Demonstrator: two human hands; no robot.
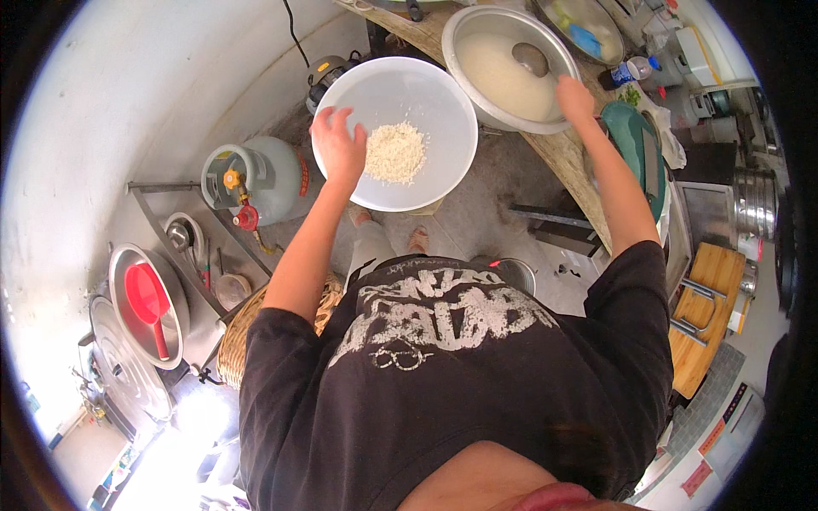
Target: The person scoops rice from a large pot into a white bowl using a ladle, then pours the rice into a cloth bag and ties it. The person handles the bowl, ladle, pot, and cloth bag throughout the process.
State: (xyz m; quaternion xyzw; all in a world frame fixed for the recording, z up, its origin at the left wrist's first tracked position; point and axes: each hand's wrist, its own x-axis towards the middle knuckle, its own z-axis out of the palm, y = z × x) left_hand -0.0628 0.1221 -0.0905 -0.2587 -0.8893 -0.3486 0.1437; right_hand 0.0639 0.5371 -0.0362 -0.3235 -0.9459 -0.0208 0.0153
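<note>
My left hand (pixel 342 144) is over the left side of a white plastic basin (pixel 447 153), its fingers curled and spread apart with nothing visible in them. Beside it, a heap of wet-looking rice grains (pixel 396 153) lies on the basin's floor. My right hand (pixel 575 99) is closed at the near right rim of a large metal basin (pixel 454 48). It grips the handle of a ladle (pixel 530 59), mostly hidden by the fist. The ladle's bowl rests in the cloudy, pale contents (pixel 495 73), perhaps rice in water.
A wooden table (pixel 556 150) carries the metal basin. At left stand a gas cylinder (pixel 275 179) and a steel bowl (pixel 118 281) with a red plastic dipper (pixel 147 294). A wicker basket (pixel 239 345) is near my left side. Right are a bottle (pixel 623 75) and green lid-like object (pixel 623 131).
</note>
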